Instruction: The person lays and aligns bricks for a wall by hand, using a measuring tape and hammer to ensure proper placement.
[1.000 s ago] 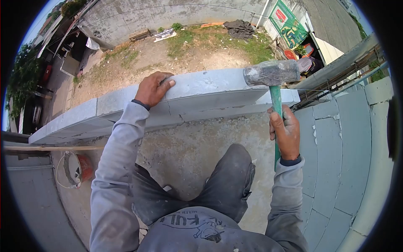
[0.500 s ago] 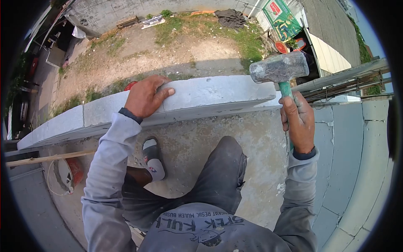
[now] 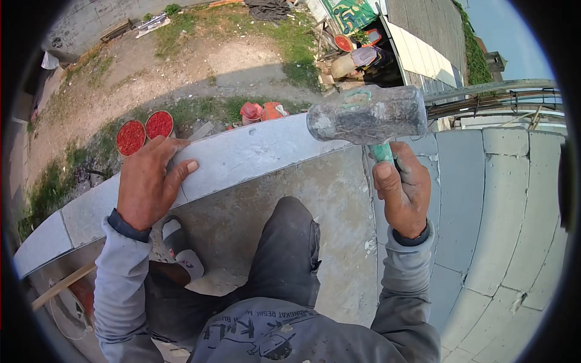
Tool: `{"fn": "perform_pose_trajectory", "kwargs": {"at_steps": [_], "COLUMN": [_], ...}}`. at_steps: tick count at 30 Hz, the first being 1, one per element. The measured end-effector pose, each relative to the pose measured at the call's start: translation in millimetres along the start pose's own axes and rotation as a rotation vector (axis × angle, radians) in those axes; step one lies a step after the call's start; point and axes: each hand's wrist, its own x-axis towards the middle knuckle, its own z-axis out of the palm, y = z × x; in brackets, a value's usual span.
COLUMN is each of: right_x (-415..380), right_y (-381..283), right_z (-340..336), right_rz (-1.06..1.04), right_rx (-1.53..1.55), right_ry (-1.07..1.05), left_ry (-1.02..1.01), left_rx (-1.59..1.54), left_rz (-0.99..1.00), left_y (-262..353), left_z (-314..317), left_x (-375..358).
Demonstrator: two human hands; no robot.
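My right hand (image 3: 404, 189) is wrapped round the green handle of a sledgehammer (image 3: 368, 114), just below its head. The worn grey hammer head is raised over the right end of a low wall of pale blocks (image 3: 248, 151). My left hand (image 3: 149, 180) rests on top of that wall, fingers over the far edge and thumb apart on the top face. A joint between two blocks shows just beside the left thumb. Part of the wall's right end is hidden behind the hammer.
A taller block wall (image 3: 457, 199) stands on the right. Metal bars (image 3: 496, 100) run beyond it. Below outside are two round trays of red items (image 3: 131, 138) and a bent-over person (image 3: 363, 57). A wooden stick (image 3: 63, 285) lies at lower left.
The view has turned and shifted right, bringing the red trays and the person into sight. The hammer head appears larger and closer. My left hand still rests on the wall.
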Motion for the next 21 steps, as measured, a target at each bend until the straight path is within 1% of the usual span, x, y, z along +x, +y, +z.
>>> {"fn": "perform_pose_trajectory", "kwargs": {"at_steps": [1, 4, 5, 7, 11, 13, 14, 16, 17, 19, 20, 21], "right_x": [0, 0, -2, -7, -11, -6, -3, 0, 2, 5, 5, 5], "right_y": [0, 10, 17, 29, 28, 23, 18, 9, 10, 13, 21, 32], "right_z": [4, 27, 35, 43, 41, 37, 33, 25, 23, 17, 18, 23], "right_rz": [0.002, -0.036, -0.038, -0.022, -0.017, -0.09, -0.095, -0.055, -0.058, 0.015, 0.005, -0.012], "right_rx": [-0.008, -0.125, -0.125, -0.202, -0.176, -0.109, -0.09, 0.04, 0.061, -0.023, -0.006, -0.141], "right_ry": [-0.003, -0.13, -0.119, -0.247, -0.258, -0.167, -0.169, -0.083, -0.096, -0.096, -0.113, -0.176], "left_ry": [0.0, 0.039, 0.038, 0.034, 0.022, 0.037, 0.043, 0.023, 0.02, 0.049, 0.049, 0.051], "left_rx": [-0.009, 0.0, -0.002, -0.001, -0.03, -0.004, -0.004, -0.013, 0.003, 0.07, 0.07, 0.087], "left_rz": [0.0, 0.043, 0.025, 0.031, 0.026, 0.032, 0.034, 0.001, -0.018, 0.085, 0.095, 0.072], "left_y": [-1, -3, -2, 0, 4, 3, 3, 4, 3, 0, 1, 0], "left_z": [2, 2, 2, 2, 3, 2, 4, 3, 3, 4, 3, 4], "left_x": [0, -2, -2, -1, -1, -1, -2, -2, -2, -2, -3, -3]}}
